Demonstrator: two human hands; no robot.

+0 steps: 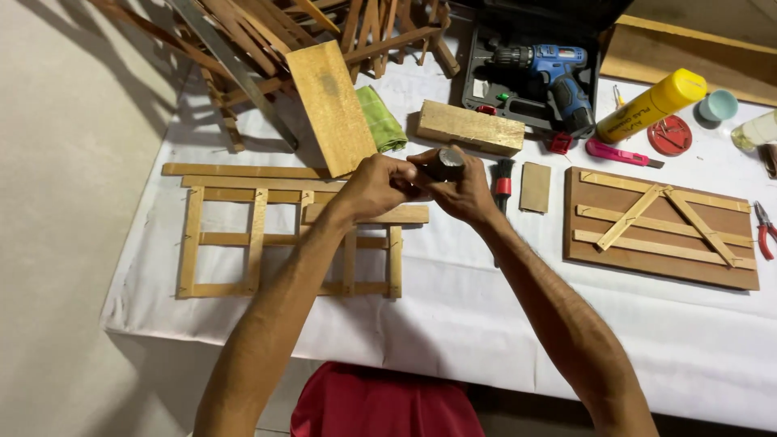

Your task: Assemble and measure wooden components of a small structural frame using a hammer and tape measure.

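My left hand (379,184) and my right hand (467,191) meet above the white-covered table, both gripping a small dark cylindrical object with a pale round end (447,163). Just below and left of my hands lies a wooden slat frame (257,241) built like a grid, with a loose slat (405,214) resting across its top right. What exactly the cylinder is I cannot tell.
A wood block (470,127), a wide plank (330,106), a green cloth (380,118) and stacked frames (267,32) lie behind. To the right: brush (503,180), sandpaper piece (535,187), brown board with slats (660,231), blue drill in case (550,73), yellow glue bottle (651,105), pink cutter (619,153), pliers (763,228).
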